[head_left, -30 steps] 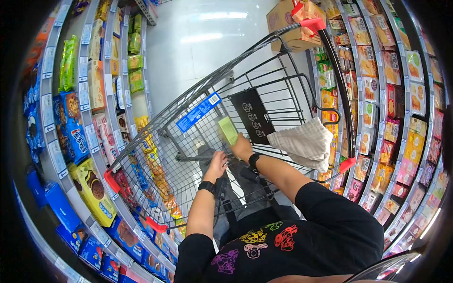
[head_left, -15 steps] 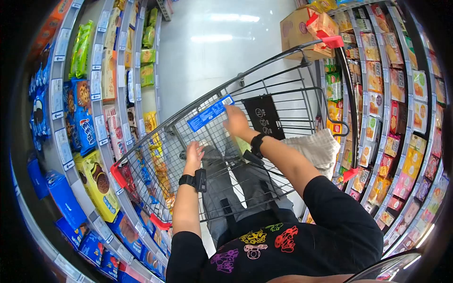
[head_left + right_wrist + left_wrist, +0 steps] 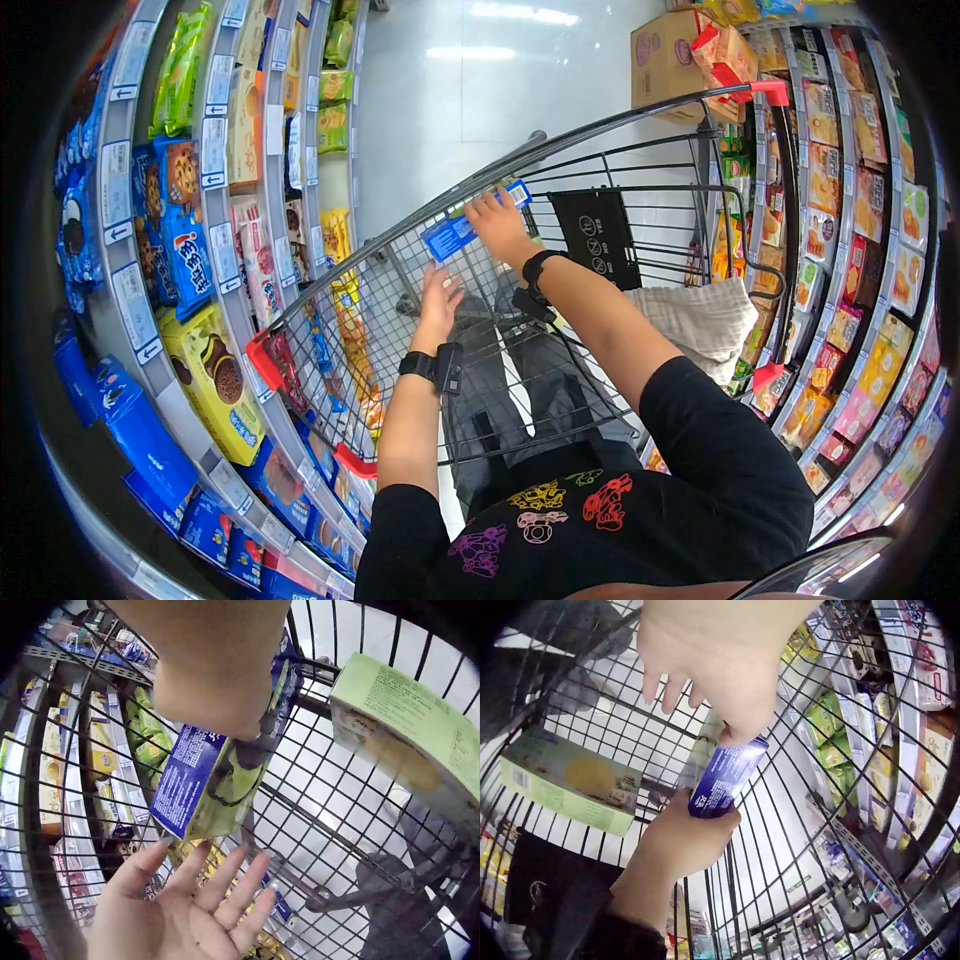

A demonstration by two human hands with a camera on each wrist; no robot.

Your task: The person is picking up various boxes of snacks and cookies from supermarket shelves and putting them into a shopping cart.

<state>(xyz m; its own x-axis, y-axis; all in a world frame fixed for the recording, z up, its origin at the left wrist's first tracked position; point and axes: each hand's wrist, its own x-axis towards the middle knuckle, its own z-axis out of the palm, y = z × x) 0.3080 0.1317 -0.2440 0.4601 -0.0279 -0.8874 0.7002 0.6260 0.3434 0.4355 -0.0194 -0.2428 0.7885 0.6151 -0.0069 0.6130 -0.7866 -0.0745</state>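
My right hand (image 3: 500,230) grips a blue biscuit box (image 3: 448,238) inside the wire shopping cart (image 3: 590,165). In the right wrist view the blue box also shows a yellow-green face (image 3: 232,791) with dark round biscuits printed on it. My left hand (image 3: 438,303) is at the near end of this box, palm turned up and fingers spread in the right wrist view. A pale green box (image 3: 570,780) lies in the cart beside my right wrist; in the head view my right forearm hides most of it.
A striped cloth (image 3: 700,320) hangs over the cart's side near a black sign panel (image 3: 597,235). Shelves of packaged biscuits (image 3: 215,385) line the left, more packaged snacks (image 3: 825,230) the right. A cardboard carton (image 3: 665,65) stands beyond the cart.
My right hand has let go of the pale green box and moved over to take hold of the blue biscuit box. My left hand has swung out leftward, then up towards the blue box.
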